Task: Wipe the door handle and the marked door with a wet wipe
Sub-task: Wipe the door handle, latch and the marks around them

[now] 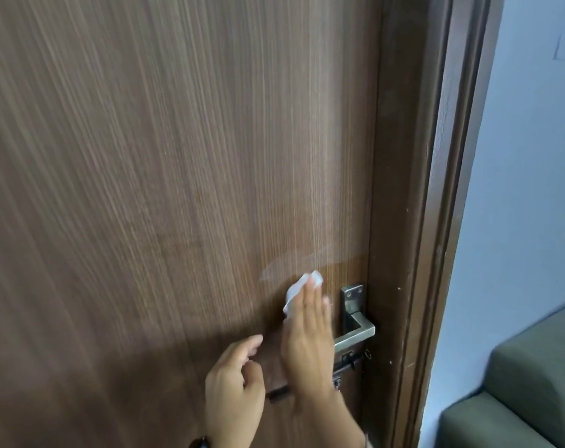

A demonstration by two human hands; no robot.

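Observation:
A brown wood-grain door (177, 156) fills most of the head view. My right hand (308, 341) lies flat against it with a white wet wipe (299, 291) pressed under the fingers, just left of the metal lever handle (355, 331). A damp, shiny streak (294, 263) shows on the door above the wipe. My left hand (234, 383) hovers lower left of the right hand, fingers loosely curled, holding nothing. The handle's lever is partly hidden behind my right hand.
A small bolt latch (347, 367) sits under the handle. The dark door frame (436, 221) runs down the right, then a pale blue wall (527, 189). A grey-green cushioned seat (527, 399) stands at the lower right.

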